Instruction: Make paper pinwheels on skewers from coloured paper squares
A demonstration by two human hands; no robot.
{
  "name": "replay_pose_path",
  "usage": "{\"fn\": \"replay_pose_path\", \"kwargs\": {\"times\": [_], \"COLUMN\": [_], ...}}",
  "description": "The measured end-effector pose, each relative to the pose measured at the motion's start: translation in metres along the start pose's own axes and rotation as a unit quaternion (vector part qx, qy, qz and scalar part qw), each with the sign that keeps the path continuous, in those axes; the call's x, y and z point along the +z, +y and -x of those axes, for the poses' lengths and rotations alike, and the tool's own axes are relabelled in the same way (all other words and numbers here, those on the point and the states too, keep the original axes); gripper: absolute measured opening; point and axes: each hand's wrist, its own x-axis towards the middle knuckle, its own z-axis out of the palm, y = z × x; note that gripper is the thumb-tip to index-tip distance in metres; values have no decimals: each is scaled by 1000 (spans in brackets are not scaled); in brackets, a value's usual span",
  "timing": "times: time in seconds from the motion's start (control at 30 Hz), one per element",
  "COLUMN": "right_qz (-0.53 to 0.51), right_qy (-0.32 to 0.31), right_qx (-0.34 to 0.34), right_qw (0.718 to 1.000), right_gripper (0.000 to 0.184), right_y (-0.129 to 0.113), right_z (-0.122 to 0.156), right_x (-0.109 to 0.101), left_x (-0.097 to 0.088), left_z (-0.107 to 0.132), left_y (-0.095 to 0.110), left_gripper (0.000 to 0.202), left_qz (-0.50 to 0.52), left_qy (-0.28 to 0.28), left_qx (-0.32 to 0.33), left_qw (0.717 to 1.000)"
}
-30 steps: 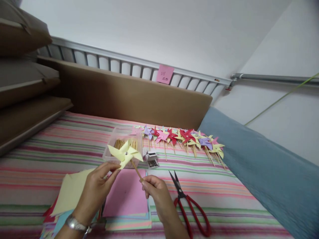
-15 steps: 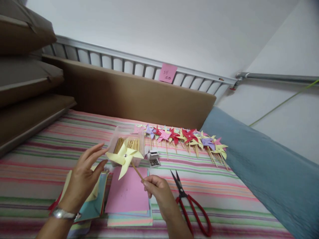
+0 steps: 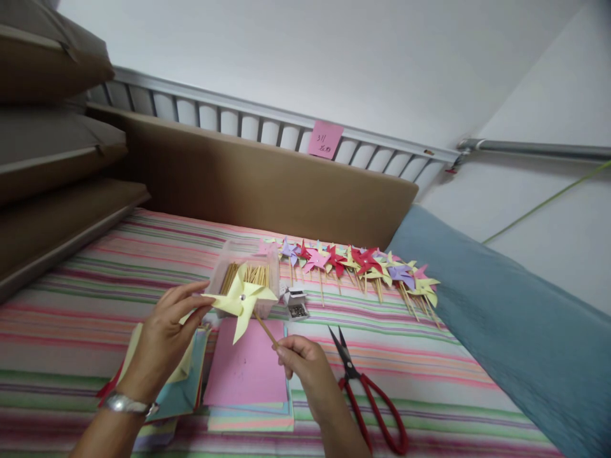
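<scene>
I have the pale-yellow four-bladed paper pinwheel [image 3: 248, 292] held up above the surface [image 3: 477, 407] spread with striped cloth, and I take its small shiny hub [image 3: 242, 297] as the centre of my clock. Between 4 and 5 o'clock, the right hand [image 3: 303, 366] has its grip pinched round the slim tan wooden-looking stick [image 3: 266, 331]. At 9 o'clock, the left hand [image 3: 174, 321] has its fingertips at a blade's tip; I cannot tell whether that grip is closed on the paper or merely brushing it. I judge the whole thing feather-light, the stick stiff and safest to hold, the blades thin and easily creased, so I would touch only their edges, softly. At 12, a translucent plastic box [image 3: 275, 257] holds smooth, straight sticks [image 3: 260, 275]; at 3 sits a small white card box [image 3: 296, 312] of metallic bits. Flat matte pink paper sheets [image 3: 245, 381] lie at 6, and hard black-bladed scissors with red looped handles [image 3: 352, 372] at 4.
</scene>
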Motion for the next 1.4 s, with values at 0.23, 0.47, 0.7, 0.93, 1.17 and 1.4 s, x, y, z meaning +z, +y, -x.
{"fn": "replay_pose_path", "kwargs": {"times": [0.23,0.47,0.7,0.93,1.17,1.4], "right_qz": [-16,-16,-21,-12,-6,-27], "right_qy": [6,6,6,-5,-10,6], "right_qx": [-13,-13,-5,12,4,-11], "right_qw": [1000,1000,1000,1000,1000,1000], "right_gripper": [16,19,20,19,20,18], "right_y": [-2,0,3,1,2,2], "right_z": [1,0,-3,-1,-2,-1], "right_x": [0,1,0,4,3,5], "left_x": [1,14,11,-2,4,21], "left_z": [-3,1,-1,-6,-6,4], "left_y": [9,42,51,2,23,52], "left_gripper": [8,7,21,16,9,8], "left_qz": [3,25,-13,-84,-54,-31], "left_qy": [-7,-31,17,19,-5,-19], "left_qx": [19,41,41,28,33,48], "left_qw": [1000,998,999,996,998,998]}}
